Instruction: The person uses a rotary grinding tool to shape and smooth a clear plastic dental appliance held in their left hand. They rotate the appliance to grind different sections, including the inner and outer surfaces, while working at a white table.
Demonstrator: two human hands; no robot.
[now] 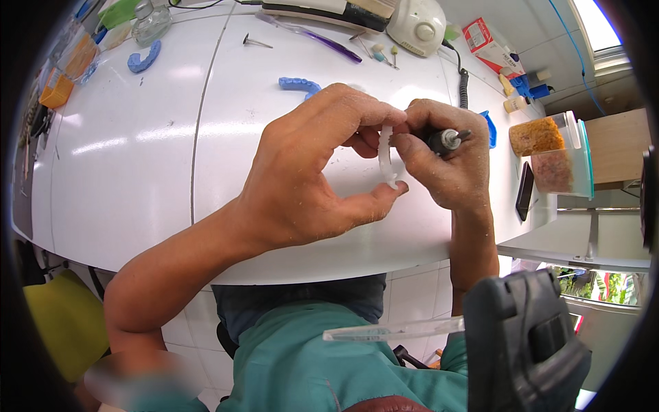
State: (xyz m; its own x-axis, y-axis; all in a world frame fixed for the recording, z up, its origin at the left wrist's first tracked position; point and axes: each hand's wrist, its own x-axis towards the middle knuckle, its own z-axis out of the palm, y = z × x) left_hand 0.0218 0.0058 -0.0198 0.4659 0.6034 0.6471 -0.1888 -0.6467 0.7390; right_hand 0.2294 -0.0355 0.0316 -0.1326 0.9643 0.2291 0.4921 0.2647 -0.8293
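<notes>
My left hand (296, 168) pinches a thin white curved dental piece (385, 156) between the thumb at its lower end and the fingers at its upper end. In my right hand (456, 172) is a dark rotary handpiece (446, 142), one end of which sticks out beside the thumb. My right fingertips meet the white piece near its upper end; the handpiece's working tip is hidden by the fingers. Pale dust coats both hands. Just beyond my left hand lies a blue dental arch (300, 85), partly covered by the knuckles.
Another blue dental arch (144, 58) lies far left near a glass bottle (151, 24). A white control unit (417, 27) with a coiled cord (463, 89), a purple toothbrush-like stick (312, 39) and small burs (257, 42) are at the back. Food-filled tubs (552, 161) and a phone (524, 192) stand right.
</notes>
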